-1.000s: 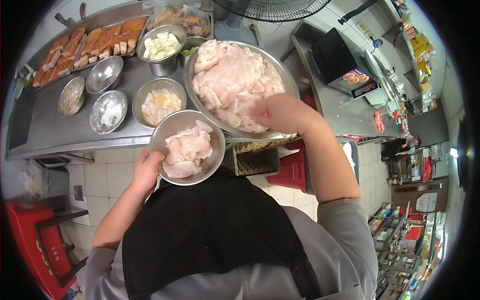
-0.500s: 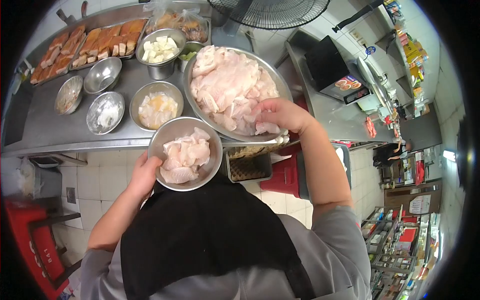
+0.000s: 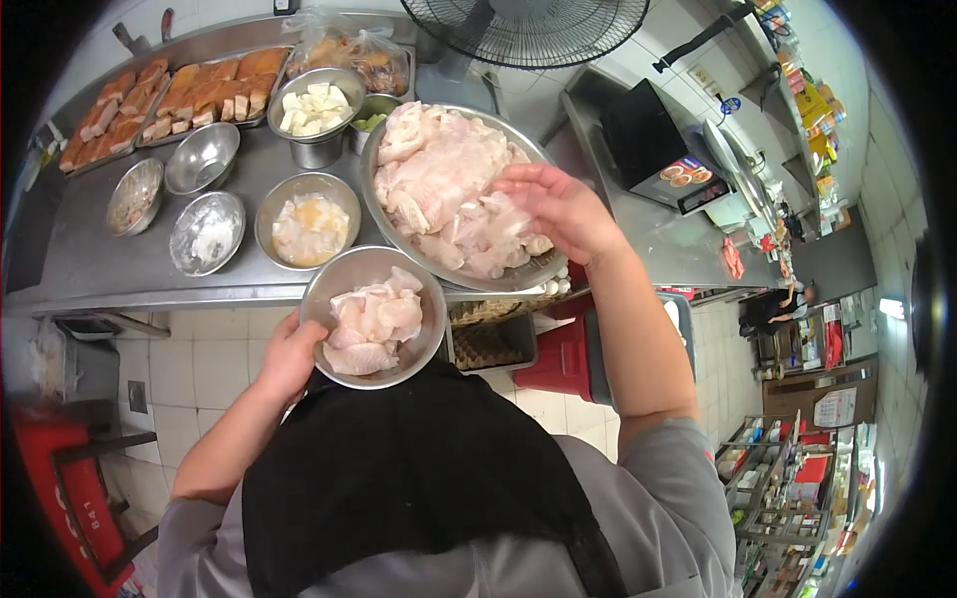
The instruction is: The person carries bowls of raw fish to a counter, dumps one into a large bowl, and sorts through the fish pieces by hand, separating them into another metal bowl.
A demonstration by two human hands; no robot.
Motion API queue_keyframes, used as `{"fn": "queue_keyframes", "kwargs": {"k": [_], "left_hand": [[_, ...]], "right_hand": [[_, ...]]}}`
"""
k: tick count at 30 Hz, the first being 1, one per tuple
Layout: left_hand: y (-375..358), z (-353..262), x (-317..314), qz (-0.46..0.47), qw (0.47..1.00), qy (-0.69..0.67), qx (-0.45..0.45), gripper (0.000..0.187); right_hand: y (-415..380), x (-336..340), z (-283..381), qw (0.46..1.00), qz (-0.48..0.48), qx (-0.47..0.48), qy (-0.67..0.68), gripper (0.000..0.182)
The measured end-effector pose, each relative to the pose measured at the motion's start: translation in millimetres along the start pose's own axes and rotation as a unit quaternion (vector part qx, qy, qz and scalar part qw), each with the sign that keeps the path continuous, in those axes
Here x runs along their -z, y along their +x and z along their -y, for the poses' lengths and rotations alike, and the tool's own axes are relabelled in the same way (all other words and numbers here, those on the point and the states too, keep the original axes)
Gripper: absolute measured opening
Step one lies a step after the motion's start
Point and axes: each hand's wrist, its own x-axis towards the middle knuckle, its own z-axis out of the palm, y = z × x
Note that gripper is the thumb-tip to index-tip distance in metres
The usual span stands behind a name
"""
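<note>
My left hand (image 3: 292, 353) grips the left rim of a steel bowl (image 3: 433, 339) at the table's front edge. Pale pink, raw fish-like pieces (image 3: 374, 324) lie in this bowl. Above the right side of a large metal basin (image 3: 387, 221), my right hand (image 3: 563, 211) has its fingers stretched out and slightly apart, with nothing visible in them. The basin is heaped with more of the same raw pieces (image 3: 449, 164). Whether the fingertips touch the heap is hard to tell.
Left of the basin stand a bowl with pale pieces and yellowish liquid (image 3: 311, 227), a bowl of white powder (image 3: 211, 239) and a bowl of white cubes (image 3: 314, 108). Trays of browned slabs (image 3: 214, 85) sit behind. A fan (image 3: 523, 25) and a black microwave-like appliance (image 3: 653, 135) are farther back.
My right hand has lifted slightly up and left, its fingers straightening away from the piece at the basin's right edge. My left hand still holds the bowl.
</note>
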Motion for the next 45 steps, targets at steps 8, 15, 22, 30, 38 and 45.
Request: {"fn": "queue_keyframes", "kwargs": {"k": [8, 15, 22, 30, 38, 45], "left_hand": [[-4.7, 2.8, 0.1, -0.003, 1.0, -0.007, 0.001, 0.043], [-9.1, 2.8, 0.9, -0.015, 1.0, -0.007, 0.0, 0.044], [-13.0, -2.6, -3.7, -0.021, 1.0, 0.005, 0.004, 0.044], [-9.0, -0.8, -4.3, 0.001, 1.0, -0.011, -0.013, 0.043], [-9.6, -4.2, -6.9, -0.003, 1.0, -0.001, -0.001, 0.041], [-9.7, 0.2, -3.0, -0.007, 1.0, -0.014, -0.01, 0.041]], "right_hand": [[-0.8, -10.3, -41.2, 0.777, -0.099, 0.335, -0.524, 0.018], [-29.3, -27.9, -40.7, 0.832, -0.132, 0.121, -0.525, 0.023], [-19.8, -12.8, -55.7, 0.869, -0.116, 0.188, -0.443, 0.026], [-31.4, 6.9, -21.4, 0.996, 0.001, -0.052, -0.066, 0.02], [-28.1, -39.9, -7.6, 0.941, 0.059, 0.14, -0.304, 0.024], [-14.2, -23.6, -43.8, 0.714, -0.068, 0.193, -0.67, 0.032]]}}
